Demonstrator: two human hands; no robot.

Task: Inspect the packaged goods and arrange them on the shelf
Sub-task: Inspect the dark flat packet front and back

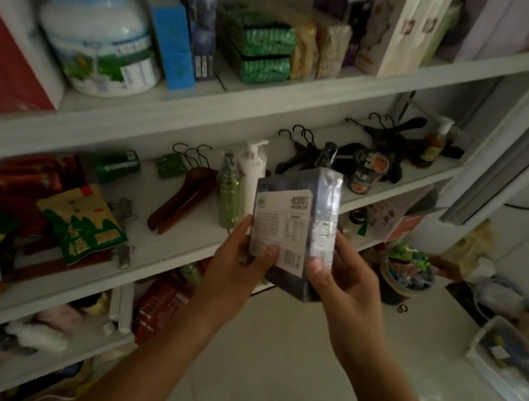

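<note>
Packaged box (pixel 292 231), dark and film-wrapped, is held upright by both hands in front of the middle shelf (pixel 160 253). The left hand (pixel 236 271) curls its fingers (pixel 267 253) round the left edge, and the right hand (pixel 343 279) clasps the right side. Its white label (pixel 282 223) reads "6000" above unreadable small print, with a barcode (pixel 292 259) below. Just behind it stand a green spray bottle (pixel 230 195) and a white pump bottle (pixel 254 165), with brown hangers (pixel 182 195) to their left.
</note>
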